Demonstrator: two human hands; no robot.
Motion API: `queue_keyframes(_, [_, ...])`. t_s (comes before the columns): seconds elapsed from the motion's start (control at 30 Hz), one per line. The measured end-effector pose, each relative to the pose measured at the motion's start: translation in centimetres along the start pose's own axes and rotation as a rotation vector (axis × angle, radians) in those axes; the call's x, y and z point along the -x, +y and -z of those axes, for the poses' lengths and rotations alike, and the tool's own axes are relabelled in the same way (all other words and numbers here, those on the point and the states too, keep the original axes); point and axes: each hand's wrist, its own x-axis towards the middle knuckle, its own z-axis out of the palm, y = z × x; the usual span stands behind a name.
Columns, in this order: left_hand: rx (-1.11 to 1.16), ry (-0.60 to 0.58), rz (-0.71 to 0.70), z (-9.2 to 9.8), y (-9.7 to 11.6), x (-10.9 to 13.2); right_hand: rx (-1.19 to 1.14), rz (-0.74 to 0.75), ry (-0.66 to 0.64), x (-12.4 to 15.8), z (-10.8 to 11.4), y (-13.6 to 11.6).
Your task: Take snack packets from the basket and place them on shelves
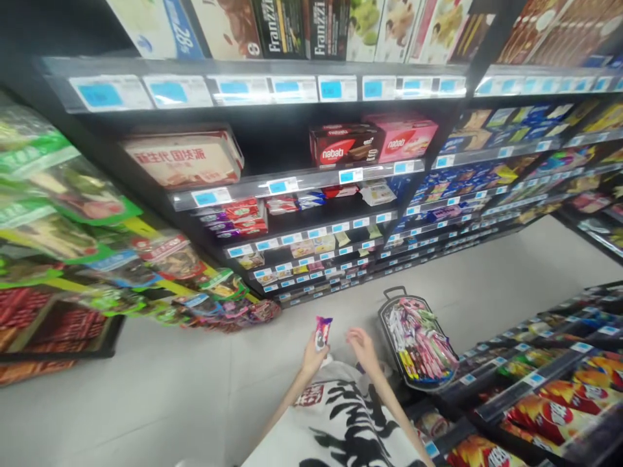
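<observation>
Low in the middle of the head view, my left hand (pixel 314 355) is closed around a small purple-wrapped snack pack (pixel 322 332), which points upward. My right hand (pixel 360 344) hovers just to the right of it with fingers curled loosely apart and nothing visible in them. To the right on the floor lies a black basket (pixel 387 327) heaped with many slim, colourful snack packets (pixel 423 340); neither hand touches it.
Ahead stands a tall shelf rack (pixel 292 175) with price labels, a cream box (pixel 182 159) and nabati boxes (pixel 345 146). Hanging bagged goods (pixel 170 259) line the left. Chip bags (pixel 549 421) fill a shelf at lower right. Grey floor (pixel 170 389) lies between.
</observation>
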Motion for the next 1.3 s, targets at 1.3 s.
queue_keyframes(1.3, [1.252,-0.125,0.107,1.0,12.5,7.0,0.876,0.303,-0.265,7.8,-2.0,-12.0])
